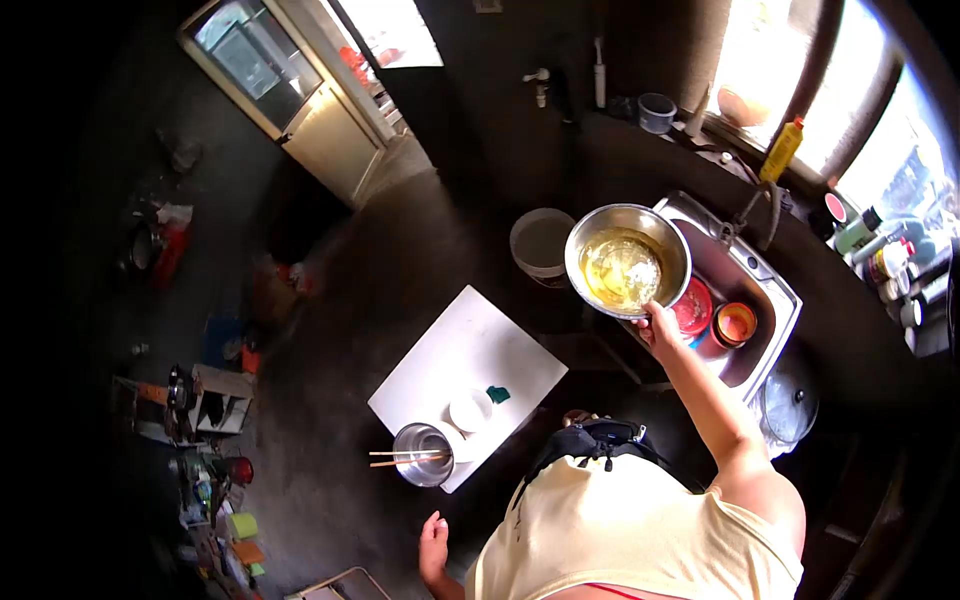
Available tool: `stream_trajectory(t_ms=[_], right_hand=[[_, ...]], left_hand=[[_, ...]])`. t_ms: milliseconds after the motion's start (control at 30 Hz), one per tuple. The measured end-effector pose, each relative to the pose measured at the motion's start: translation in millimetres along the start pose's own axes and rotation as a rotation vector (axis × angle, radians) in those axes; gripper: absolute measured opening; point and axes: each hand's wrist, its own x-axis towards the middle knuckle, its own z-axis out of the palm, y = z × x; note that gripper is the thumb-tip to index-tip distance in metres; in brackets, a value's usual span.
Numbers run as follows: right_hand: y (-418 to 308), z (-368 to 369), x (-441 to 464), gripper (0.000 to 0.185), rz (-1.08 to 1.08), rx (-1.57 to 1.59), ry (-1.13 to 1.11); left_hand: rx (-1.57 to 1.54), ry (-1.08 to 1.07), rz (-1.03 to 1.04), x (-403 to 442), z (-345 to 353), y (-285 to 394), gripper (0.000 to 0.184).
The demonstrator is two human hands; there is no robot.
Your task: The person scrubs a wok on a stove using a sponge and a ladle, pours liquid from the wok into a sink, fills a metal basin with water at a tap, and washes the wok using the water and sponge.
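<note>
My right hand (655, 325) grips the near rim of a stainless steel bowl (578, 262), thumb over the edge. Yellowish liquid pools inside the bowl, which is held beside the sink (775, 285) at its left edge. Down at my left side, my left hand (433, 545) is free, its fingers loosely extended. Nearest to it, a metal pot (420, 470) with a pair of chopsticks (405, 458) across it stands on a white table (460, 345). A white bowl (470, 410) and a small dark green cloth-like piece (498, 394) lie beside the pot.
Red basins (692, 306) and an orange bowl (737, 323) sit in the sink, under a faucet (735, 225). A white bucket (540, 240) stands on the floor. Bottles (885, 262) line the windowsill. A glass lid (788, 405) is near my right elbow; a door (325, 130) is at upper left.
</note>
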Motion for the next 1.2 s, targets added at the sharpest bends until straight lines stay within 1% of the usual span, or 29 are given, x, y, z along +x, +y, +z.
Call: stream_trajectory(t_ms=[100, 133, 200, 267, 300, 333, 400, 433, 467, 533, 600, 667, 700, 800, 867, 900, 933, 1000, 1067, 1100, 1133, 1167, 1200], right_hand=[[1.3, -13.8, -21.8, 0.016, 0.020, 0.101, 0.000], [4.1, -20.8, -17.1, 0.014, 0.108, 0.173, 0.008], [9.3, -37.7, -2.9, 0.010, 0.221, 0.296, -0.080], [5.3, -47.8, 5.0, 0.008, 0.336, 0.471, -0.079], [1.6, -55.8, 6.3, 0.011, 0.377, 0.535, -0.169], [0.0, -64.0, 11.9, 0.018, 0.430, 0.596, -0.149], [-4.7, -81.5, 16.1, 0.034, 0.622, 0.769, -0.228], [-4.6, -86.9, 18.0, 0.034, 0.626, 0.760, -0.235], [-1.5, -92.2, 19.9, 0.038, 0.633, 0.803, -0.260], [2.4, -95.9, 23.4, 0.046, 0.651, 0.892, -0.308], [1.4, -95.3, 25.7, 0.045, 0.649, 0.849, -0.339], [0.5, -91.2, 22.3, 0.044, 0.529, 0.919, -0.468], [1.7, -89.7, 25.4, 0.044, 0.478, 0.976, -0.572], [-7.0, -68.5, 15.6, 0.046, 0.244, 0.997, -0.805], [-15.6, -53.0, 10.1, 0.043, 0.224, 1.139, -1.016], [-20.1, -46.5, 7.8, 0.039, 0.173, 1.147, -1.086], [-23.4, -42.7, 8.4, 0.039, 0.170, 1.188, -1.118], [-24.3, -41.0, 13.6, 0.039, 0.175, 1.187, -1.169], [-23.0, -37.6, 15.5, 0.039, 0.225, 1.191, -1.149], [-17.7, -44.4, 25.4, 0.038, 0.265, 1.207, -1.057], [-17.8, -40.5, 23.6, 0.038, 0.230, 1.144, -1.016], [-11.5, -49.2, 34.4, 0.042, 0.262, 1.149, -0.861], [-5.5, -56.6, 46.4, 0.044, 0.293, 1.178, -0.822]], left_hand=[[0.041, -0.033, 0.028, 11.9, 1.7, 8.0, 0.036], [0.052, -0.055, 0.015, 17.3, 2.8, 9.8, 0.036], [0.073, -0.083, 0.007, 23.6, 4.6, 18.5, 0.036], [0.080, -0.123, 0.020, 25.7, 7.3, 36.4, 0.037], [0.082, -0.124, 0.020, 26.9, 8.0, 40.9, 0.037], [0.069, -0.115, 0.051, 28.1, 8.3, 44.6, 0.037], [0.043, -0.095, 0.082, 29.7, 9.1, 51.7, 0.038], [0.101, -0.091, 0.090, 29.0, 8.5, 55.3, 0.037], [0.160, -0.087, 0.097, 27.6, 7.6, 56.9, 0.037], [0.168, -0.064, 0.091, 25.5, 7.0, 58.1, 0.037], [0.162, -0.053, 0.089, 20.8, 5.8, 61.1, 0.037], [0.186, -0.031, 0.099, 18.2, 3.0, 61.2, 0.037], [0.191, -0.023, 0.087, 14.8, 1.6, 60.5, 0.037], [0.183, -0.016, 0.099, 8.1, 2.2, 72.3, 0.038], [0.182, -0.011, 0.112, 4.5, 4.3, 79.2, 0.038], [0.190, -0.005, 0.125, 4.9, 5.3, 77.6, 0.037], [0.207, 0.005, 0.100, 3.6, 8.3, 81.3, 0.037], [0.174, 0.008, 0.120, 3.0, 12.8, 76.9, 0.037], [0.172, 0.031, 0.106, -5.3, 19.2, 85.5, 0.037], [0.147, 0.043, 0.127, -8.9, 22.9, 84.7, 0.038], [0.117, 0.057, 0.146, -11.3, 25.2, 79.8, 0.038], [0.098, 0.076, 0.119, -17.2, 26.5, 77.2, 0.039], [0.076, 0.095, 0.092, -23.6, 28.7, 75.3, 0.039]])
